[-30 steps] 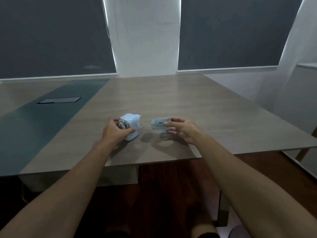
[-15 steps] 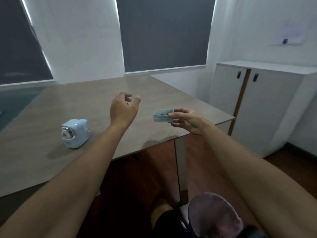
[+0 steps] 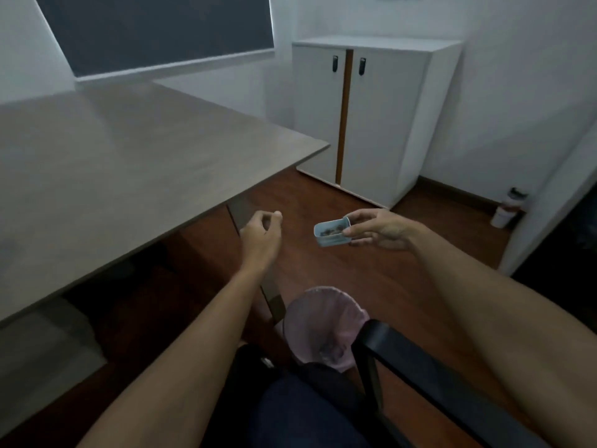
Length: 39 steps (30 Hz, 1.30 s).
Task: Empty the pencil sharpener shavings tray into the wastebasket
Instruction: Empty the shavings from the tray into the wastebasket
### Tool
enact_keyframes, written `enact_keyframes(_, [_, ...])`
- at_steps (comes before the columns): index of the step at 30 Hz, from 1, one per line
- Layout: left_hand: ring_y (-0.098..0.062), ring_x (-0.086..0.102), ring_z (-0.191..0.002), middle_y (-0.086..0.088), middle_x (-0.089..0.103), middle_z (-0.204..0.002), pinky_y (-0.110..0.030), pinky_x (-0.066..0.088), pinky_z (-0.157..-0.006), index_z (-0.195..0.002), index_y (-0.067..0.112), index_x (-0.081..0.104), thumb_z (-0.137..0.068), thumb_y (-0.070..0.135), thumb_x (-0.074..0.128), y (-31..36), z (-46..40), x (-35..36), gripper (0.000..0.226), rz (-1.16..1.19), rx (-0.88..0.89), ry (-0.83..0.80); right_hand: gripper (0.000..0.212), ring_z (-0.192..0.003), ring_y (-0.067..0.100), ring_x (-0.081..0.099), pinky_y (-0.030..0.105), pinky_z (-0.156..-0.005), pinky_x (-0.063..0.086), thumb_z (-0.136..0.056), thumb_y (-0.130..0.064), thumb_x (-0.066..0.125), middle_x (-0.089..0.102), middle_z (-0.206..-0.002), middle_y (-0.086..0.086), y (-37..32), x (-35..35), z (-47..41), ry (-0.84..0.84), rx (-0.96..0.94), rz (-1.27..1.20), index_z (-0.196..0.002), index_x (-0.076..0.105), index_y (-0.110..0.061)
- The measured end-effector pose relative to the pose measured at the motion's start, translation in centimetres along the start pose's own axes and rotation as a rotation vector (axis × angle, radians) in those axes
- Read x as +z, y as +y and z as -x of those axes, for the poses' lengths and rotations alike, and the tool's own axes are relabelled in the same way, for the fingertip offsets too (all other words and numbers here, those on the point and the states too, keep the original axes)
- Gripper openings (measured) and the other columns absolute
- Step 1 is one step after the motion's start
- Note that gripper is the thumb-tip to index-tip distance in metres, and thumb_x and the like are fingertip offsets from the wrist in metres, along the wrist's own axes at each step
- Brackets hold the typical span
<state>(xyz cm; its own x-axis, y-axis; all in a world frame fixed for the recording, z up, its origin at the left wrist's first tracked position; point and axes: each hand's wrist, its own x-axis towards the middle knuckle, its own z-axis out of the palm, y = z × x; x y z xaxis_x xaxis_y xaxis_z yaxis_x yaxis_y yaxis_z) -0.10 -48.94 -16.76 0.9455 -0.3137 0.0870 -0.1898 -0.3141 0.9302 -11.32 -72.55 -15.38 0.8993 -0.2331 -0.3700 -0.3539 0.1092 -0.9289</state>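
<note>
The shavings tray (image 3: 332, 233) is a small, shallow, pale blue box with rounded corners and an open top, and a thin layer of dark brown shavings lies across its floor. It is held in the air over the wooden floor (image 3: 339, 202), off the table (image 3: 122, 163) and to the right of its near corner. The right hand (image 3: 381, 229) grasps it at its right end, thumb on the upper rim and fingers curled beneath, so the tray sits roughly level with its open side up and tipped slightly toward the camera. The shavings are inside; none is falling.

The wastebasket (image 3: 323, 328) stands on the floor below and nearer to the person than the tray, beside the dark table leg. It is lined with a thin pinkish bag whose rim folds over the edge, and something pale and crumpled lies at the bottom. The tray is not above its opening but farther out, well apart from it in height.

The left hand (image 3: 260, 234) hangs in the air to the left of the tray, holding nothing, its fingers loosely curled inward with the thumb near the fingertips. It is just off the table edge and does not touch the tray.

A black chair armrest (image 3: 429, 367) crosses the lower right, partly covering the wastebasket's right side. A white two-door cabinet (image 3: 381, 118) stands against the far wall.
</note>
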Motion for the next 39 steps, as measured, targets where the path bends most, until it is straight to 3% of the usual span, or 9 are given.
enact_keyframes(7, [-0.029,0.060,-0.112,-0.011,0.067,-0.116,-0.026,0.042,-0.087,-0.117,0.009,0.065,-0.093,0.035,0.053,-10.3,0.8,8.2,0.037,-0.096,-0.296,-0.131,0.051,-0.102,0.028,0.069,0.037,-0.076,0.060,-0.067,0.010,0.080,0.066,-0.113,0.014,11.5,-3.1,-3.9,0.037,0.199,-0.009,-0.114,0.062,-0.002])
enact_keyframes(12, [-0.035,0.056,-0.121,-0.015,0.060,-0.129,-0.039,0.044,-0.102,-0.121,0.013,0.059,-0.086,0.038,0.055,-19.7,-1.5,12.8,0.044,-0.175,-0.492,-0.261,0.047,-0.091,0.023,0.069,0.037,-0.070,0.062,-0.067,0.011,0.081,0.066,-0.104,0.010,19.1,-3.2,-8.2,0.010,0.298,0.100,-0.109,0.064,0.000])
enact_keyframes(16, [-0.038,0.050,-0.129,-0.021,0.049,-0.138,-0.042,0.040,-0.104,-0.134,0.009,0.052,-0.089,0.025,0.059,-25.1,-1.7,15.2,0.049,-0.180,-0.638,-0.172,0.039,-0.076,0.018,0.068,0.033,-0.058,0.062,-0.067,0.016,0.079,0.062,-0.096,0.006,24.2,-2.6,-11.6,0.028,0.364,0.134,-0.096,0.062,-0.005])
enact_keyframes(19, [-0.041,0.042,-0.135,-0.025,0.041,-0.148,-0.043,0.037,-0.108,-0.147,0.012,0.038,-0.095,0.022,0.052,-28.0,-1.2,15.8,0.055,-0.238,-0.641,-0.167,0.044,-0.078,0.017,0.065,0.027,-0.052,0.059,-0.066,0.012,0.082,0.060,-0.098,0.004,27.3,-2.1,-13.6,0.061,0.396,0.214,-0.100,0.061,-0.005])
enact_keyframes(21, [-0.039,0.042,-0.137,-0.020,0.042,-0.151,-0.044,0.038,-0.107,-0.148,0.014,0.036,-0.097,0.020,0.047,-30.0,-1.1,16.3,0.052,-0.240,-0.619,-0.196,0.046,-0.082,0.021,0.065,0.033,-0.061,0.061,-0.064,0.006,0.085,0.060,-0.100,0.004,29.3,-1.9,-14.9,0.061,0.408,0.307,-0.100,0.060,-0.007])
enact_keyframes(23, [-0.037,0.043,-0.137,-0.015,0.042,-0.153,-0.042,0.037,-0.108,-0.147,0.014,0.039,-0.098,0.016,0.043,-31.2,-1.3,16.9,0.049,-0.214,-0.600,-0.200,0.047,-0.081,0.023,0.064,0.043,-0.070,0.060,-0.062,0.002,0.087,0.060,-0.099,0.004,31.2,-1.6,-16.3,0.074,0.420,0.372,-0.098,0.059,-0.009])
enact_keyframes(28, [-0.038,0.050,-0.130,-0.016,0.051,-0.146,-0.039,0.041,-0.102,-0.139,0.016,0.052,-0.097,0.006,0.037,-32.9,-1.2,17.6,0.046,-0.186,-0.549,-0.167,0.049,-0.089,0.021,0.067,0.041,-0.084,0.057,-0.058,-0.019,0.090,0.069,-0.096,0.005,34.4,-0.4,-19.2,0.059,0.443,0.654,-0.098,0.064,-0.010])
enact_keyframes(34, [-0.039,0.054,-0.126,-0.017,0.057,-0.140,-0.040,0.043,-0.100,-0.138,0.018,0.055,-0.093,0.007,0.036,-33.9,-1.0,17.4,0.051,-0.246,-0.463,-0.160,0.055,-0.088,0.023,0.069,0.034,-0.071,0.053,-0.064,-0.047,0.081,0.073,-0.093,0.004,36.9,1.4,-21.2,-0.001,0.444,0.889,-0.102,0.072,-0.009])
enact_keyframes(39, [-0.038,0.054,-0.126,-0.016,0.057,-0.140,-0.040,0.044,-0.101,-0.137,0.021,0.055,-0.092,0.009,0.035,-34.6,-0.9,17.5,0.051,-0.246,-0.470,-0.147,0.062,-0.084,0.025,0.071,0.033,-0.076,0.054,-0.072,-0.064,0.066,0.077,-0.094,0.009,38.6,2.8,-21.7,0.049,0.418,0.969,-0.099,0.076,-0.009])
